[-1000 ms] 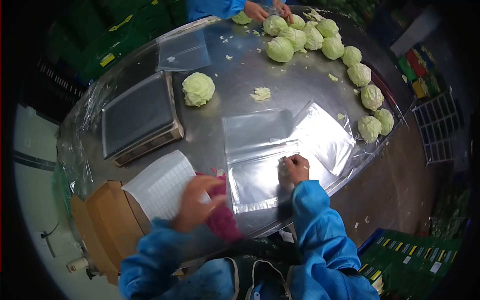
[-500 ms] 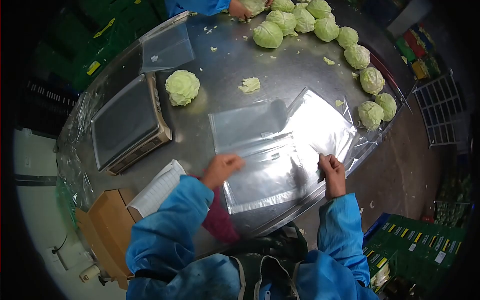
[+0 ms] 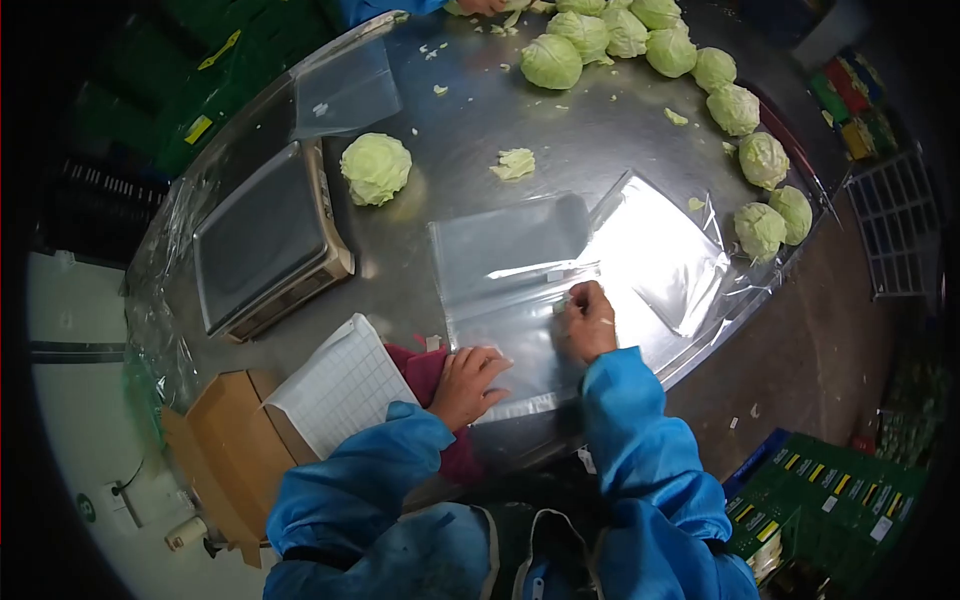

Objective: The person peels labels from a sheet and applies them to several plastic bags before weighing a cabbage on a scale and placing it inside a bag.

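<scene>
My left hand (image 3: pixel 468 387) lies with its fingers stretched over the lower left edge of a clear plastic bag (image 3: pixel 500 345), beside a dark red cloth (image 3: pixel 420 368). Over the right part of that bag, my right hand (image 3: pixel 590 322) is closed, fingertips pressed together; what they pinch is too small and blurred to name. More clear bags (image 3: pixel 655 250) lie to its right, shining under the light. A sheet of grid-printed paper (image 3: pixel 345 390) sits left of the cloth, partly over an open cardboard box (image 3: pixel 225 450).
A scale (image 3: pixel 265 240) stands at the left, with one cabbage (image 3: pixel 376 169) near it. Several cabbages (image 3: pixel 733 108) line the far right edge. Another person's hand (image 3: pixel 482 5) shows at the top. A loose leaf (image 3: pixel 513 164) lies mid-table. Green crates (image 3: pixel 830 490) stand lower right.
My right hand has moved left and up, onto the bag. My left hand has come down and right, from a closed shape to spread fingers on the bag's edge. The view has shifted slightly.
</scene>
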The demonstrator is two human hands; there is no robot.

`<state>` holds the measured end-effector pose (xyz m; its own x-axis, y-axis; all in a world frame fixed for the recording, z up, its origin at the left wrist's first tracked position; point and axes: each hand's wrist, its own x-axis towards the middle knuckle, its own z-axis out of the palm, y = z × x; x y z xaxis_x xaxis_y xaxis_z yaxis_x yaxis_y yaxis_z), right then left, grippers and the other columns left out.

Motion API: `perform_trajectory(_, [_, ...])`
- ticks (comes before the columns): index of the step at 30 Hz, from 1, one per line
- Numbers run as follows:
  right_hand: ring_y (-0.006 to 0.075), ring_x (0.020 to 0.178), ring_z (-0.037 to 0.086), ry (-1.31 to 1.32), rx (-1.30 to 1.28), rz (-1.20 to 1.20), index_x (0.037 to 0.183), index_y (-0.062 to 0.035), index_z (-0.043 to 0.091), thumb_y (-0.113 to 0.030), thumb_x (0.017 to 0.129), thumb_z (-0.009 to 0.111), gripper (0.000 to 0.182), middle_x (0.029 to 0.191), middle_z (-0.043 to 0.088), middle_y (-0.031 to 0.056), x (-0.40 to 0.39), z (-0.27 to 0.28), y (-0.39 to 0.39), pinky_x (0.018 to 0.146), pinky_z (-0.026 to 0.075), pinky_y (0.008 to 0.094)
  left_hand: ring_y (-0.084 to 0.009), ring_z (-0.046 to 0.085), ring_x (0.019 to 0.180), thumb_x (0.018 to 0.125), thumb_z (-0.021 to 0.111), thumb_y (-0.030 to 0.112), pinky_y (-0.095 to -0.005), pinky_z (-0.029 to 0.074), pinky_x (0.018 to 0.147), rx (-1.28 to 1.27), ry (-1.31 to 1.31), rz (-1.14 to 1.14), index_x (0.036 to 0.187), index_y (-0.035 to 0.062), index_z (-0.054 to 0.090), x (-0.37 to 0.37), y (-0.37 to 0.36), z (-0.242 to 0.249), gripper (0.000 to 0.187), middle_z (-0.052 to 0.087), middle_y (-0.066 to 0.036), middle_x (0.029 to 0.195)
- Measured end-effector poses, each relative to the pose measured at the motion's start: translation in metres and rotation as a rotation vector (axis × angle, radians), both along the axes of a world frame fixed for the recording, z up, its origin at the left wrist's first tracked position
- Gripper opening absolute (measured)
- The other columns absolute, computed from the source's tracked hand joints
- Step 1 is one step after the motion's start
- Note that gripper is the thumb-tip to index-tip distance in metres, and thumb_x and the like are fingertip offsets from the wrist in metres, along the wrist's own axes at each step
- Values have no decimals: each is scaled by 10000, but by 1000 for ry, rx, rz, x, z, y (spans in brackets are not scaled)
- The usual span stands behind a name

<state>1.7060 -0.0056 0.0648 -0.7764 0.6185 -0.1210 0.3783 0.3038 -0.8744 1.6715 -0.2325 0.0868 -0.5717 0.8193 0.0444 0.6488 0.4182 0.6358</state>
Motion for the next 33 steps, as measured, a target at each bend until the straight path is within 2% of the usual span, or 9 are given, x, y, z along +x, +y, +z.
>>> perform_trajectory(4, [90, 672, 480, 14, -360, -38, 900, -42, 523, 36, 798, 538, 129, 735, 509, 12, 15, 11, 20, 623, 423, 230, -262, 509, 930, 702, 707, 168, -385, 387, 808, 74, -7, -3, 979, 128, 618, -6, -3, -15, 293, 531, -50, 1007])
perform_trajectory(8, [233, 686, 567, -30, -77, 36, 897, -25, 529, -17, 781, 566, 122, 744, 576, 123, 7, -9, 9, 644, 467, 336, -257, 516, 897, 729, 681, 143, -374, 404, 780, 115, -70, -23, 866, 100, 640, -14, 2, -30, 150, 541, -48, 939])
perform_trajectory(9, [354, 727, 577, -111, 45, 88, 941, -33, 493, -47, 768, 574, 191, 811, 563, 183, 2, -2, 4, 676, 473, 416, -256, 521, 880, 732, 678, 138, -370, 412, 765, 121, -80, -21, 826, 90, 644, -17, 3, -28, 111, 546, -49, 909])
perform_trajectory(14, [421, 850, 551, -286, 308, 114, 938, -6, 440, -109, 755, 638, 289, 889, 553, 226, -8, 13, -8, 738, 438, 465, -270, 546, 816, 737, 669, 135, -370, 429, 723, 128, -93, -36, 789, 77, 641, -22, 3, -18, 83, 571, -63, 822])
perform_trajectory(17, [408, 845, 558, -290, 233, 121, 1019, -42, 420, -184, 757, 641, 372, 959, 533, 217, 0, 24, 12, 728, 470, 460, -284, 558, 778, 741, 662, 135, -374, 440, 691, 141, -136, -66, 790, 71, 644, -28, 6, -17, 82, 583, -79, 789])
perform_trajectory(21, [157, 617, 524, -9, -297, -42, 893, -36, 551, -148, 797, 640, 172, 715, 556, 81, 29, 69, 62, 573, 438, 286, -236, 583, 727, 776, 631, 131, -341, 456, 670, 152, -260, -89, 800, 59, 645, -42, 5, -22, 78, 596, -73, 757])
perform_trajectory(24, [55, 506, 445, 162, -677, -154, 835, -60, 583, -133, 806, 618, 86, 681, 567, 36, 49, 114, 83, 487, 350, 175, -108, 566, 695, 835, 614, 149, -257, 450, 637, 209, -756, 238, 853, 26, 657, -77, 19, -4, 131, 629, -27, 766])
perform_trajectory(28, [72, 527, 464, 112, -627, -92, 817, -57, 602, -162, 817, 608, 105, 677, 574, 22, 54, 80, 70, 494, 365, 206, -82, 551, 708, 863, 606, 166, -233, 446, 634, 442, -909, 670, 858, 14, 658, -134, 35, 3, 161, 613, -2, 722])
perform_trajectory(33, [87, 583, 507, -4, -750, -39, 838, -52, 583, -145, 852, 580, 94, 690, 575, 28, 51, 56, 43, 541, 390, 218, -112, 571, 721, 873, 607, 251, -253, 452, 674, 423, -894, 563, 901, 28, 649, -129, 23, -13, 229, 616, -42, 766])
